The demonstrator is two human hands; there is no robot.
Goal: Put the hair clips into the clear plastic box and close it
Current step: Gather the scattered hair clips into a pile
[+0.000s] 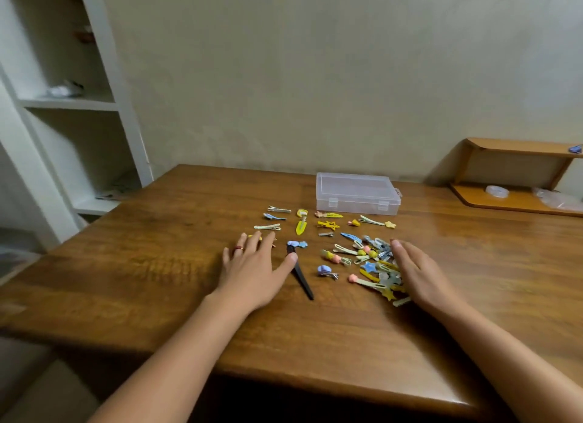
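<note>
The clips lie scattered on the wooden worktop, most heaped by the right hand. The clear box sits shut just behind them. Both hands lie flat with fingers straight, holding nothing. The left hand rests beside a black clip, its thumb touching it.

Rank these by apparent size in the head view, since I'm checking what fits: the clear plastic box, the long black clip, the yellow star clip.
Largest to smallest:
1. clear plastic box, though it lies farthest from the camera
2. long black clip
3. yellow star clip
</note>
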